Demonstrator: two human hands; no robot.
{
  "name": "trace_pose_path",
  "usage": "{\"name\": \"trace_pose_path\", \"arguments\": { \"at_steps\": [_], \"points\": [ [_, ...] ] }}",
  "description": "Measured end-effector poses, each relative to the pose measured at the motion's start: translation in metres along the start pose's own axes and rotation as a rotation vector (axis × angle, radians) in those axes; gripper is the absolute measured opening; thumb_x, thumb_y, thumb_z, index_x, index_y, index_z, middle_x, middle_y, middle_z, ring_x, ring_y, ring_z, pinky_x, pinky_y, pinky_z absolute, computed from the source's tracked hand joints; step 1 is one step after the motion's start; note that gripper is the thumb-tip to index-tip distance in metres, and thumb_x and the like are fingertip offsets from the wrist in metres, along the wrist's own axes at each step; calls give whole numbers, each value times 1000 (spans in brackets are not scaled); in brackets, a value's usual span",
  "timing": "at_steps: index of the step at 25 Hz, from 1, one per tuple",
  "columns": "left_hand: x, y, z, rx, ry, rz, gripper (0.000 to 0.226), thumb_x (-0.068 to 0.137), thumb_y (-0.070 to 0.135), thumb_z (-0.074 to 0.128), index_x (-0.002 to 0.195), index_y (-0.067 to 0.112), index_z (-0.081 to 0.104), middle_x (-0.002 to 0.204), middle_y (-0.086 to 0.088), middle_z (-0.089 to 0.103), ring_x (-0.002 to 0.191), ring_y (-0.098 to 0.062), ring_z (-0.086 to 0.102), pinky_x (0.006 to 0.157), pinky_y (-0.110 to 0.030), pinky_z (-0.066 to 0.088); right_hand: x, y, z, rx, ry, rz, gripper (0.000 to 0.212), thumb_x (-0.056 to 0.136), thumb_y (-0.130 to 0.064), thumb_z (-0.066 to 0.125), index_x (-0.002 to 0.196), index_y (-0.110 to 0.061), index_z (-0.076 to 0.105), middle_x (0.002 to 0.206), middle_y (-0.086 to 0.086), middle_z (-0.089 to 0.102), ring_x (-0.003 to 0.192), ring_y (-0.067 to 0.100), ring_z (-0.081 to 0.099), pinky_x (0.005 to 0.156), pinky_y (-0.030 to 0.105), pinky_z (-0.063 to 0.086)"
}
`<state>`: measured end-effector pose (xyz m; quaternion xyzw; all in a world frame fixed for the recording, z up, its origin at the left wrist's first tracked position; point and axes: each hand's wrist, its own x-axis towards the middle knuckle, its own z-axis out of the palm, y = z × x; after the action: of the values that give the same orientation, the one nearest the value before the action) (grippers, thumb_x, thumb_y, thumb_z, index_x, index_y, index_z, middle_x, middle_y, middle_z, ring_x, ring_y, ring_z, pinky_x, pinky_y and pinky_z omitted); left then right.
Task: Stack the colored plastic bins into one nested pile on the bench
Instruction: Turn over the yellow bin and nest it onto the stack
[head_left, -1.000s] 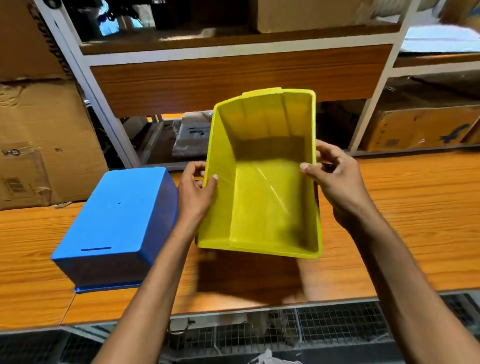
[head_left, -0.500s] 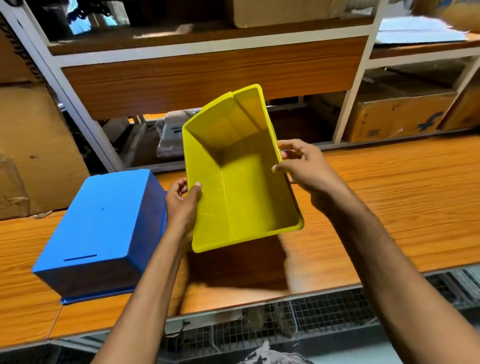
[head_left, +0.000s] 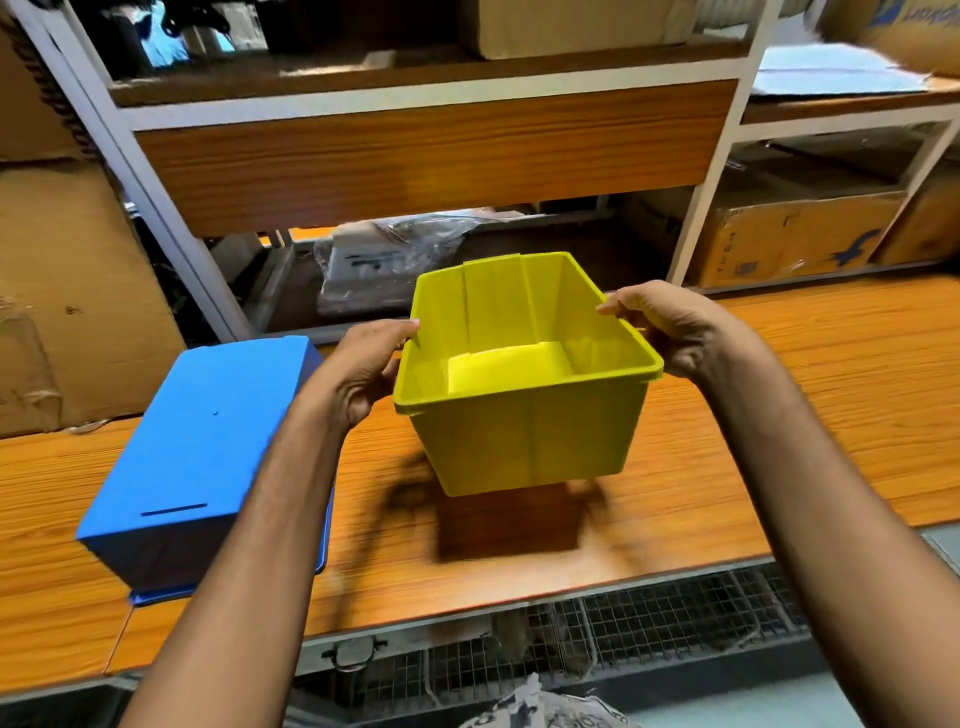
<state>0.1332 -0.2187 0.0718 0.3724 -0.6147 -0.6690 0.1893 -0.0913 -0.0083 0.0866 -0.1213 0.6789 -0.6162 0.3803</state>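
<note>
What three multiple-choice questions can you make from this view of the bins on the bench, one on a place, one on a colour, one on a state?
1. Where is the blue bin relative to the yellow bin?
A. To its left, on the bench
B. Nested inside it
C. Stacked on top of it

2. What colour is the bin that the left hand and right hand grip by its rim?
A. Red
B. Yellow
C. Green

3. How does the blue bin lie?
A. Upright, opening up
B. Upside down, base up
C. On its side, opening toward the camera

Answers: 1 A, it sits on the wood beyond the left forearm, apart from the yellow bin. 2 B, both hands pinch the yellow rim. 3 B, its closed base faces up and its rim flange meets the bench.
</note>
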Motion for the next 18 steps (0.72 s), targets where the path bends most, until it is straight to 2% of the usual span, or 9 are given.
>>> {"name": "trace_pose_path", "arguments": {
  "at_steps": [2,3,5,7,10,12,14,16,18],
  "points": [
    [-1,-13,-2,56,-63,29,30,105,29,54,130,16,65,101,1,71,67,-2,63,62,-21,51,-4,12,-5,-31,-33,-5,36,82,-8,65,118,-4,70,110,15,61,90,28,54,86,36,49],
    [-3,-21,-3,73,-92,55,31,106,32,52,133,22,62,110,3,70,79,-5,64,70,-28,51,-8,18,-7,-39,-39,-27,39,86,-4,62,123,-9,70,112,14,67,93,26,57,85,36,49],
    [-12,-33,0,39,-132,92,28,106,32,52,133,29,57,111,8,69,91,-7,65,75,-33,52,-23,30,-11,-43,-16,-83,42,92,4,57,127,-17,68,108,6,72,88,16,63,69,29,50],
    [-22,-43,2,-19,-162,119,28,104,27,57,131,33,56,102,11,71,89,-5,68,69,-28,54,-41,44,-14,-36,22,-118,44,93,8,57,127,-19,65,102,2,72,85,14,65,55,25,51],
    [-31,-56,7,-48,-197,142,33,101,22,61,132,33,58,105,6,69,91,-7,68,63,-24,55,-65,66,-18,-21,82,-159,45,94,12,57,122,-22,63,104,1,70,82,9,67,50,20,51],
    [-36,-63,12,-54,-206,156,36,100,22,61,134,34,58,112,4,66,96,-7,66,62,-22,54,-82,82,-21,-39,131,-192,48,95,12,57,129,-22,59,110,-1,67,80,7,65,54,20,52],
    [-40,-70,22,-50,-239,161,39,100,23,61,136,36,57,121,2,64,98,-4,68,65,-22,54,-101,98,-30,-42,193,-219,54,94,10,60,135,-23,56,118,0,65,84,8,62,65,25,53],
    [-47,-77,36,-47,-270,176,41,100,21,61,139,34,56,119,2,63,92,2,68,64,-19,54,-122,112,-42,-36,245,-232,56,93,9,62,133,-30,58,131,9,61,87,9,57,72,25,54],
    [-56,-82,55,-48,-304,187,42,101,18,59,141,30,55,113,3,60,84,6,66,60,-14,53,-142,121,-56,-17,300,-242,56,93,9,62,131,-33,60,142,20,54,83,9,51,69,19,53]
  ]
}}
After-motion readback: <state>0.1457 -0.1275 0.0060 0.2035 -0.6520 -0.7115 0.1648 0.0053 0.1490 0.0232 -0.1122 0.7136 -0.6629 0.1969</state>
